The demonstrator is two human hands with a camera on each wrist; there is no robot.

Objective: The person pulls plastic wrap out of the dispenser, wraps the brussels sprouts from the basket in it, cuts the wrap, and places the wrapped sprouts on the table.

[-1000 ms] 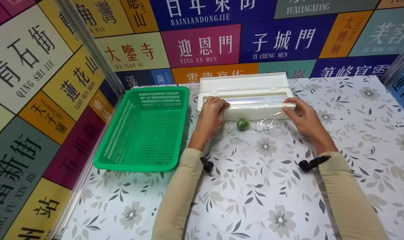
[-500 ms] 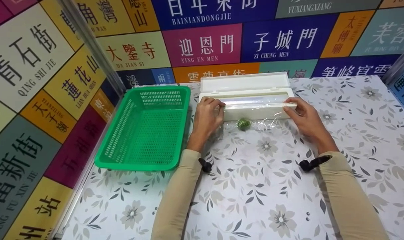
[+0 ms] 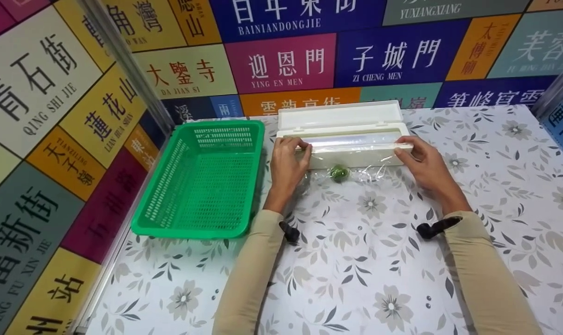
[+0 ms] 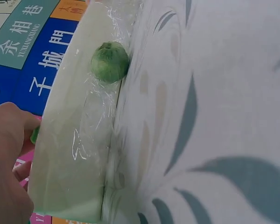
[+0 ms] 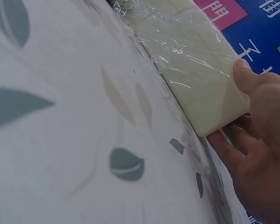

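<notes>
A white cling film box (image 3: 360, 159) stands near the back of the table with its lid (image 3: 341, 116) raised and a clear roll (image 3: 351, 141) inside. Film (image 4: 91, 122) hangs over the front wall onto the tablecloth. A small round green vegetable (image 4: 110, 62), like a Brussels sprout, lies in the film before the box. My left hand (image 3: 286, 164) is at the box's left front rim, thumb and fingers pinching a small green slide cutter (image 4: 35, 135), mostly hidden. My right hand (image 3: 424, 168) grips the box's right end, thumb (image 5: 242, 67) at the top edge.
A green plastic basket (image 3: 211, 186) sits left of the box, close by the left forearm. Colourful sign-covered wall panels (image 3: 281, 63) rise behind and at the left. A flower-patterned cloth (image 3: 355, 270) covers the table.
My left hand has slid a short way left along the box's front rim. My right hand keeps its hold on the right end; box and vegetable stay in place.
</notes>
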